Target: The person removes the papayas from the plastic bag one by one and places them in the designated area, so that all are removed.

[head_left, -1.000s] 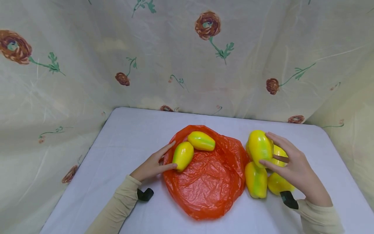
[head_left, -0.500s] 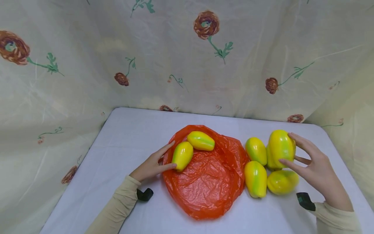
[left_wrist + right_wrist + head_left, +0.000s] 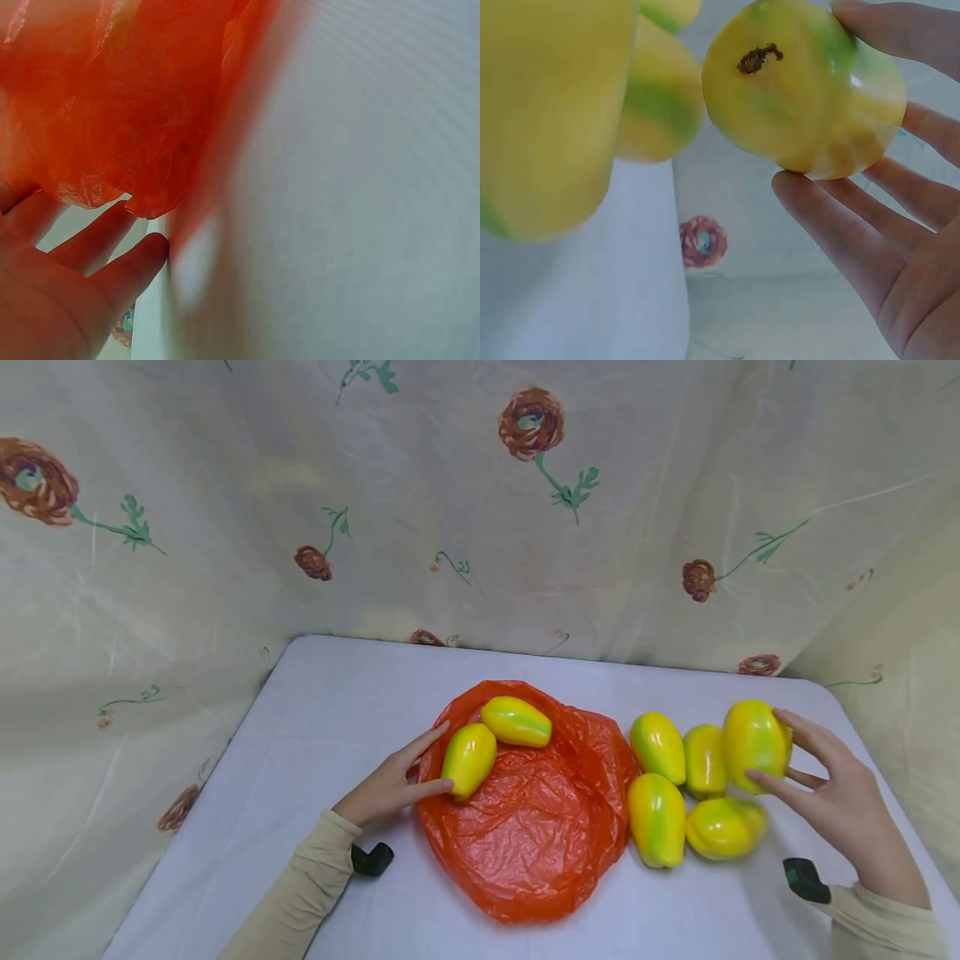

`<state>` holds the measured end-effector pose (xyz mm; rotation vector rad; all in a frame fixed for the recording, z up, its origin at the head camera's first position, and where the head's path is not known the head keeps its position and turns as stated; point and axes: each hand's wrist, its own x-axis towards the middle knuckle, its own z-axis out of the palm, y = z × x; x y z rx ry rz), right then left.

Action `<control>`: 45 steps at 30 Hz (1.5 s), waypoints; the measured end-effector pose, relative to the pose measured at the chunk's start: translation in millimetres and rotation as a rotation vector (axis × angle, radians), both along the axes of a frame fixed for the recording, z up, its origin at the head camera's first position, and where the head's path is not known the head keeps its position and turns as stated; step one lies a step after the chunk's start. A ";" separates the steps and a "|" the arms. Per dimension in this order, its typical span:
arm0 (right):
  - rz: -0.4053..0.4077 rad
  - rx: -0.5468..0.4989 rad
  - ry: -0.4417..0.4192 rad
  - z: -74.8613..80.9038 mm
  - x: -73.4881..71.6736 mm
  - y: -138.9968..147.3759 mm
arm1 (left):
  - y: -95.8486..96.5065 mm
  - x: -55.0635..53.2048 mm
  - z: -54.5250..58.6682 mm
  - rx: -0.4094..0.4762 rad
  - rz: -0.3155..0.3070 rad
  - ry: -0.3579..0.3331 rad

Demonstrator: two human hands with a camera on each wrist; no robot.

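My right hand (image 3: 840, 793) grips a yellow papaya (image 3: 753, 745) with green streaks, thumb on its near side and fingers spread along its far side. In the right wrist view the dark scar at that papaya's end faces the camera. My left hand (image 3: 393, 781) lies at the left rim of a red plastic bag (image 3: 532, 852), its straight fingers touching the plastic. Two papayas lie inside the bag, one papaya (image 3: 468, 762) beside my left fingertips and another papaya (image 3: 517, 721) behind it. In the left wrist view the bag (image 3: 112, 112) hangs over the fingers.
Right of the bag several more papayas lie close together, among them a near-left papaya (image 3: 656, 821) by the bag's edge and a near-right papaya (image 3: 723, 828). All stand on a white-covered table (image 3: 352, 693). Behind it hangs a flowered curtain (image 3: 450, 485).
My right hand has carried the papaya rightward, away from the bag, uncovering the other papayas on the table. My left hand and the bag have stayed in place.
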<state>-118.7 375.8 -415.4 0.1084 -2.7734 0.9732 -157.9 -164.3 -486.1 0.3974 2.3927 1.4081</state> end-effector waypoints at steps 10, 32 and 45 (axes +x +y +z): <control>-0.015 0.034 -0.094 -10.9 -8.0 12.9 | 0.0 -0.2 0.8 -0.005 0.004 0.001; -0.079 0.098 -0.229 -27.7 -12.2 31.9 | -0.1 0.9 1.8 -0.007 0.001 0.000; -0.071 0.120 -0.357 -34.7 -15.8 41.0 | -0.2 0.7 1.9 -0.014 0.005 -0.008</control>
